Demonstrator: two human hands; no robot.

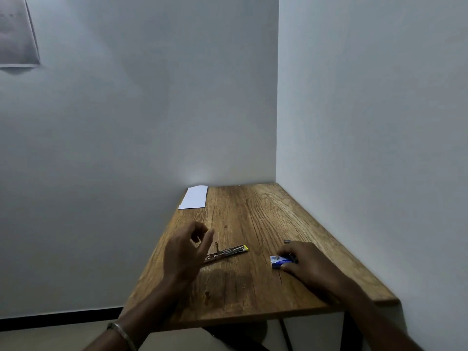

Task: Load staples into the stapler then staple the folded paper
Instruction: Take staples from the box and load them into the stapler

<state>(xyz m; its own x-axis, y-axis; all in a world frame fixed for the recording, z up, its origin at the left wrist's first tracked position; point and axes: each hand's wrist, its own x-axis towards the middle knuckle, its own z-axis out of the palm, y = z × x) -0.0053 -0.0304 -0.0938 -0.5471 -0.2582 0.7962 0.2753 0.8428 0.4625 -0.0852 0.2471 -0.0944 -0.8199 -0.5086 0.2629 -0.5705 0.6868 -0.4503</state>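
— Stapler (226,253) first: where does it lie?

— Flat on the wooden counter (253,287), about midway between the left and right edges and nearer the front edge than the back. It is opened out long and thin, with a yellow tip pointing toward the right edge and a small part standing up near its left end.

— And the left hand (186,252)?

— Raised above the counter just left of the stapler, hiding the stapler's left end from view. The fingers are loosely curled and spread, thumb apart from them, and nothing is held. A metal bangle (122,334) sits on that wrist.

— The right hand (305,264)?

— Resting on the counter toward the right edge, well apart from the stapler. Its fingers are curled down over a small blue and white staple box (279,261), thumb against the near side of the box, so it has the box in a light grip on the surface. A small dark object shows just beyond the fingers; I cannot tell what it is.

— The folded paper (193,198)?

— White, lying flat at the back left corner of the counter, against the wall (126,122), well away from both hands.
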